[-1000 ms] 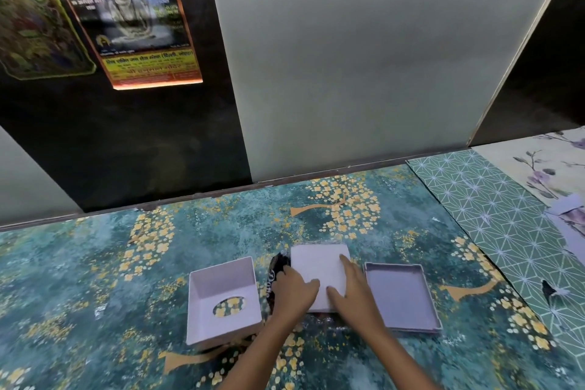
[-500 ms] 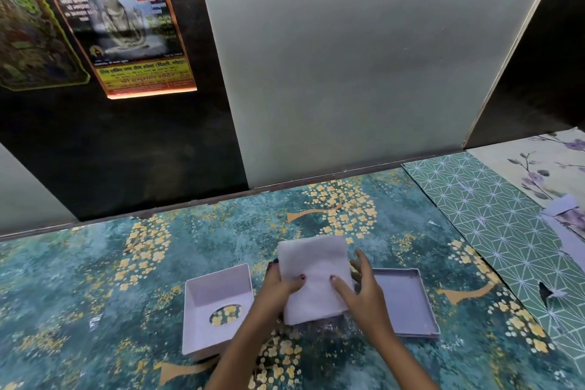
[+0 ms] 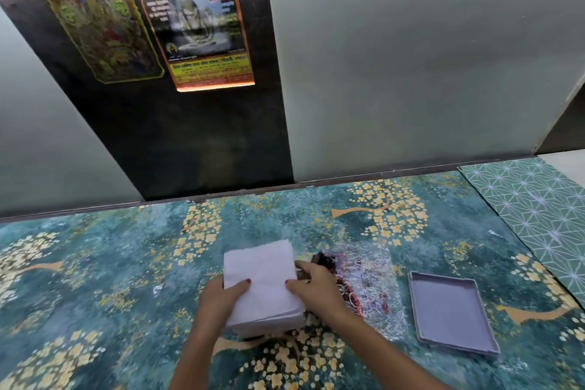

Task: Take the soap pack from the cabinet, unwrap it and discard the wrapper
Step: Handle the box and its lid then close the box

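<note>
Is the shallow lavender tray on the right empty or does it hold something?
Empty: the shallow lavender tray shows only its bare floor inside.

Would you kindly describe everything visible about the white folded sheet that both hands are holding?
The white folded sheet looks like thin paper or tissue, roughly square, creased across the middle, with layered edges showing at its near right corner. It sits tilted over the patterned teal surface. The left hand grips its near left edge, the right hand its right edge, thumbs on top. What lies beneath it is hidden.
</note>
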### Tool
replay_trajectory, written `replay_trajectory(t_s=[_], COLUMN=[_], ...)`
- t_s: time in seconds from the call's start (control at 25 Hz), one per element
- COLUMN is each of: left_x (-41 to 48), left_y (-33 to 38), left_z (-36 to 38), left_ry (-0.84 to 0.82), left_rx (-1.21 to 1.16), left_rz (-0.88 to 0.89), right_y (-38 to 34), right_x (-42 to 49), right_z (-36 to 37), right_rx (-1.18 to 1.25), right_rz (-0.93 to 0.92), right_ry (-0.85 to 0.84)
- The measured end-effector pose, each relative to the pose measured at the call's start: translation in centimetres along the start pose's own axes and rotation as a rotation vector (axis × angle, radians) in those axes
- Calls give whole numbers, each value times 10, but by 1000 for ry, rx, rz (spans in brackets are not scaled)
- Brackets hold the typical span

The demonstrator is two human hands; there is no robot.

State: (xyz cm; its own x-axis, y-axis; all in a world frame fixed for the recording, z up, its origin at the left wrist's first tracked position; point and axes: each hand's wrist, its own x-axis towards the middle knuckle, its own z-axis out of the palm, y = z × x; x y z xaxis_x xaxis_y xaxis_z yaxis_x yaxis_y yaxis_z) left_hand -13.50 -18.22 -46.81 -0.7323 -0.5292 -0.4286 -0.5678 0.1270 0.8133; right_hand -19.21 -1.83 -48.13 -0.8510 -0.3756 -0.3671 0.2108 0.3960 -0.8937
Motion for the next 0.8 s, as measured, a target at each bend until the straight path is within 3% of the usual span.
replay_trajectory(t_s=[0.2,0.4,0.48,0.56,0.64,0.72,0.8], left_x=[6,12,7,6,9,15,22], left_y=[-13,-22,-13,-8,-6,-9,-9], left_z=[14,24,17,6,-7,-15,-17], left_ry=[100,162,262,288,50,-231,-312], left_rx=[188,237,173,205,517,922,1130], left_rz=[119,63,128,399,641,622,527], right_y=[5,14,12,14,12,5,-1], right_x=[1,10,8,12,17,19,21], right_z=[8,5,2,2,3,3,3], right_rx=[-151,-248,-378,-713,-991,-1071,-1130], right_rz=[-100,-130,-311,-622,-717,-598,-468], right_ry=[68,97,136,160,78,-68,-154])
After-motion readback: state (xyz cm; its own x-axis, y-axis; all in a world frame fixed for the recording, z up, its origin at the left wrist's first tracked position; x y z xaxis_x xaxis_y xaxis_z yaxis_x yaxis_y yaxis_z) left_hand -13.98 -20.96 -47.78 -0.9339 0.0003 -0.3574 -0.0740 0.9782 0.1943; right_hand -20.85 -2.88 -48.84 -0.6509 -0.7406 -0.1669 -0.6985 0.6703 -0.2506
